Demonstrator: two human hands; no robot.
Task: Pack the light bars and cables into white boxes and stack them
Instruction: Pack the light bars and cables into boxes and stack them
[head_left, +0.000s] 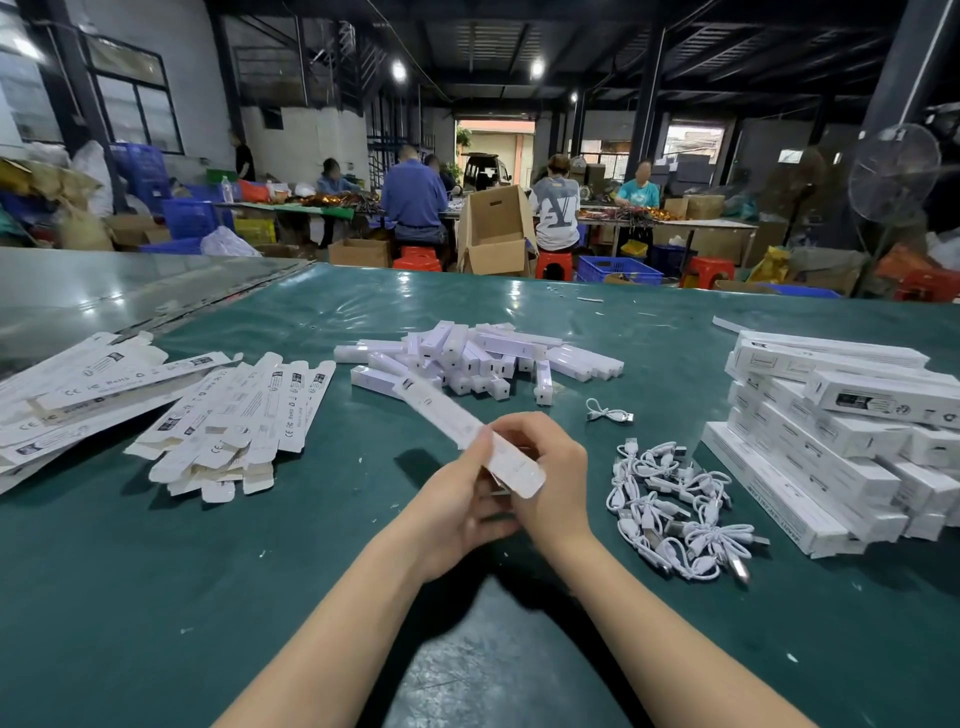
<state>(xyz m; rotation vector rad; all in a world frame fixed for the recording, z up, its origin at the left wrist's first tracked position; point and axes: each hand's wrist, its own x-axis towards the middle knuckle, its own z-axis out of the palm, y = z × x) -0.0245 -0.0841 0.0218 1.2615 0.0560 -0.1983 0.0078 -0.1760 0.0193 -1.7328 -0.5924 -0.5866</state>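
Both hands hold one long white box (447, 415) above the green table (156, 571), its far end pointing up-left. My left hand (457, 499) grips it from below with the thumb on top. My right hand (545, 467) curls round its near end, where a flap sticks out. A pile of white light bars (478, 358) lies beyond the hands. Coiled white cables (675, 509) are heaped to the right, with one single cable (609, 414) apart. Packed white boxes (831, 436) are stacked at the far right.
Flat unfolded box blanks (239, 415) fan out on the left, with more blanks (78, 389) at the far left edge. Beyond the table, several people sit at benches among cardboard cartons (493, 234), blue crates and red stools. A fan (893, 171) stands at the right.
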